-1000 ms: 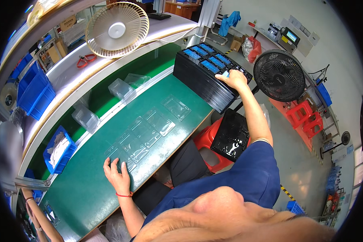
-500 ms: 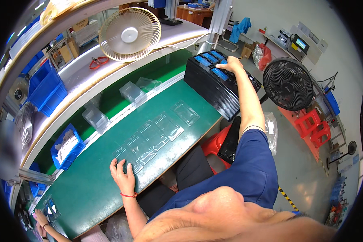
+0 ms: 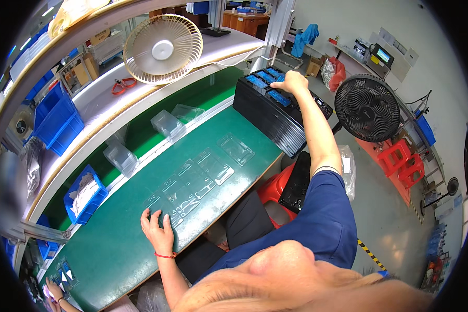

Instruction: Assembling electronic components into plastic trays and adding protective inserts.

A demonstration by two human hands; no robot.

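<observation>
Resting at the left end of the row of clear trays, the left hand is loosely spread, grasping nothing visible; its fingertips lie on or just beside the nearest tray. The right hand is extended over the top of the black stack, thumb out and fingers bent; whether it grips anything cannot be told. The clear trays lie flat on the green bench, between the left hand and the black stack. As a judgement, handling here is best done by pinching one blue piece by its edges and lifting it straight, so that its neighbours keep their places; the left hand should bear lightly, since thin plastic probably slides and bends.

Containers: the black stack's uppermost tray is divided into compartments, several holding blue pieces. The clear trays show moulded recesses, with no contents discernible. Beyond the bench's far edge stand clear boxes, apparently nested, and, farther left, a blue bin holding white material. Blue crates occupy the shelf; their contents are hidden. Beside the bench, a black tray rests on a red stool.
</observation>
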